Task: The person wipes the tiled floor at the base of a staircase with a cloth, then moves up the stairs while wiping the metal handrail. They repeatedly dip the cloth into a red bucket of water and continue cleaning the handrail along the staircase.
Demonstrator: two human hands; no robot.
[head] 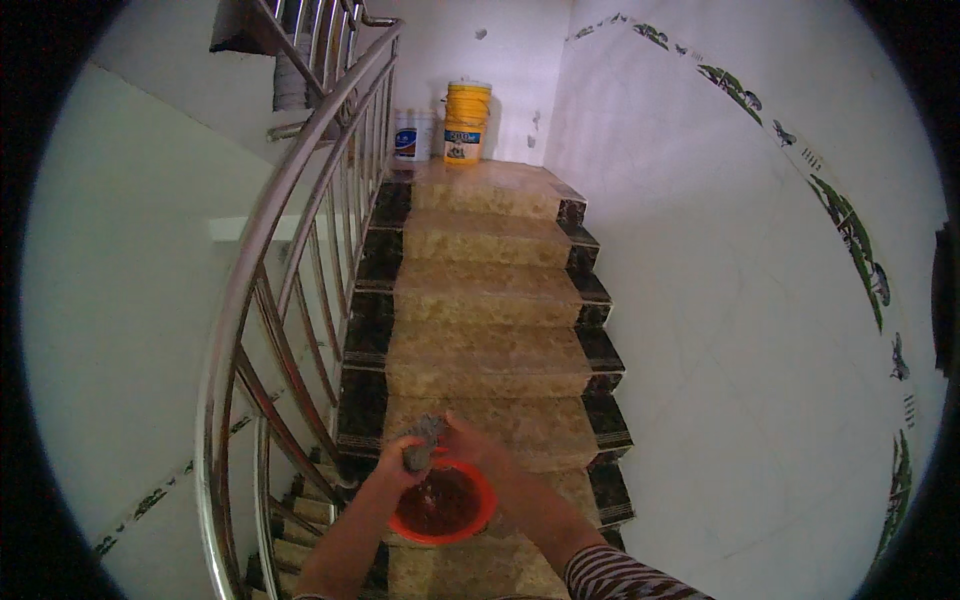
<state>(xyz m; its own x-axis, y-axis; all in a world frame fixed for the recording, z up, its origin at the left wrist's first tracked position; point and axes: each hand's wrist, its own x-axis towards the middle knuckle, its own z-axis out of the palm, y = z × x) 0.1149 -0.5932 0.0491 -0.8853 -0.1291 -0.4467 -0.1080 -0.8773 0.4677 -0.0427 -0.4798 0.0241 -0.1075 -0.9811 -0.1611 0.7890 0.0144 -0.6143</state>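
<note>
A wet grey cloth [425, 433] is bunched up above a red plastic basin [486, 517] that holds dark water. My left hand [401, 459] is closed around the cloth's lower left part. At the cloth's right side is my right hand [457, 439], its fingers against or very close to it; blur hides whether they grip it. Water drips from the cloth into the basin, which rests on a stair tread directly below both hands.
Tan stone stairs [484, 345] with dark edges rise ahead to a landing. A curved metal handrail [259, 225] runs along the left, beside lower stairs. Stacked yellow buckets [466, 124] and a white bucket [424, 135] stand on the landing. A white wall [697, 300] borders the right.
</note>
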